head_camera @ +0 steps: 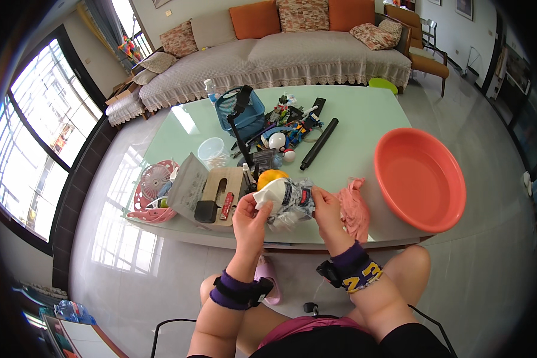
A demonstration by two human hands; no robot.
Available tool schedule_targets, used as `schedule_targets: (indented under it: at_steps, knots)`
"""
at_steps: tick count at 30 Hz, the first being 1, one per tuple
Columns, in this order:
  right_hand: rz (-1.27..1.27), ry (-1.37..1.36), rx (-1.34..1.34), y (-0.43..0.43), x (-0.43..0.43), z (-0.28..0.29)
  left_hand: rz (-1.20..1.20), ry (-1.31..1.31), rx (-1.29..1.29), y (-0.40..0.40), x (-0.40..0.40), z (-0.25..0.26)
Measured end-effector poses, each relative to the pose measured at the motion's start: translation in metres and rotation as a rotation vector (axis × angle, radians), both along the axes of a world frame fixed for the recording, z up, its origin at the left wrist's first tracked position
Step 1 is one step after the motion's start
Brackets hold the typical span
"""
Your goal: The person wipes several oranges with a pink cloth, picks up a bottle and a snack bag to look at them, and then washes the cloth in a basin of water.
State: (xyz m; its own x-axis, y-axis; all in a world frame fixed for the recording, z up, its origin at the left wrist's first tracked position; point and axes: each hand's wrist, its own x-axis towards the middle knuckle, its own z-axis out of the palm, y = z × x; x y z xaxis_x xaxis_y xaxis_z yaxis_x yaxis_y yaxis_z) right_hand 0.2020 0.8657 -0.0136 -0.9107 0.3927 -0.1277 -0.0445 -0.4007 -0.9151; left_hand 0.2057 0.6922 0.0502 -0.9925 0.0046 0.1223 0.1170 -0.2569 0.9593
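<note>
Both hands are raised over the near edge of the glass-topped table (358,112), with a crinkled grey-and-white plastic packet (295,199) stretched between them. My left hand (250,219) pinches the packet's white left end between thumb and fingers. At the other end, my right hand (326,208) grips the clear, patterned side. Dark and red printed patches show on the packet; its contents cannot be made out. A yellow-orange round object (271,178) sits just behind it, partly covered. Close to my right hand lies a crumpled pink cloth (354,208).
A large coral plastic basin (418,179) stands at the right. Left are a wooden tissue box (212,190) and a pink basket (145,208) with a small fan. Farther back lie a blue basket (246,123), toy bricks (295,123) and a black tube (320,143).
</note>
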Motion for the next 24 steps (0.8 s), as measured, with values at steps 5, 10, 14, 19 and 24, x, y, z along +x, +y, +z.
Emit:
schedule_targets:
  at_steps: [5,10,14,19,24]
  knots:
    - [-0.234,-0.053,0.062,0.027,-0.027,-0.044,0.169,0.148,0.130,-0.024,-0.031,0.029]
    - [-0.153,-0.106,-0.106,0.015,-0.014,-0.041,0.347,0.034,0.108,-0.075,-0.081,0.028]
    - [-0.158,-0.080,-0.090,0.016,-0.005,-0.050,0.487,-0.139,-0.023,-0.078,-0.120,0.005]
    - [-0.106,-0.059,-0.085,0.009,0.004,-0.034,0.579,0.026,-0.165,-0.123,-0.172,-0.066]
    - [-0.106,-0.064,-0.072,0.019,0.008,-0.038,0.602,-0.193,-0.388,-0.106,-0.167,-0.066]
